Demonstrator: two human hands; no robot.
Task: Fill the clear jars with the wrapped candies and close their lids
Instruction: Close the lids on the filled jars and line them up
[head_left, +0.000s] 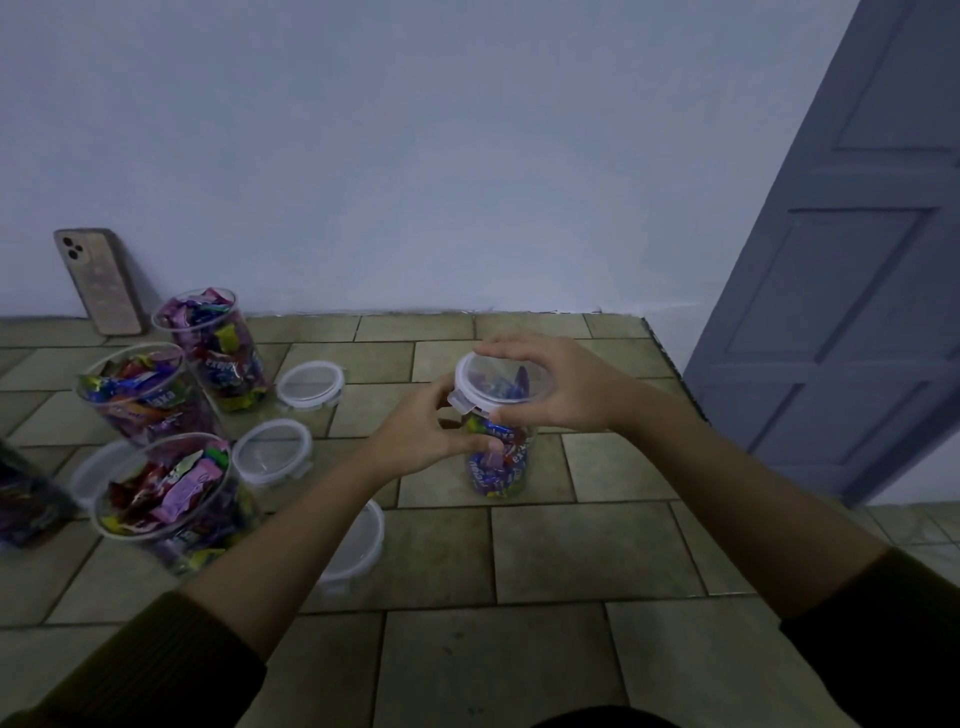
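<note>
Left hand (431, 439) is gripping the side of the candy-filled jar (500, 467) standing on the tiled surface (571, 551), right hand (563, 387) just above and beyond is clasping fingers and thumb round the lid (491, 384) sitting on the jar's mouth, three open filled jars (150, 402) standing well apart at left.
</note>
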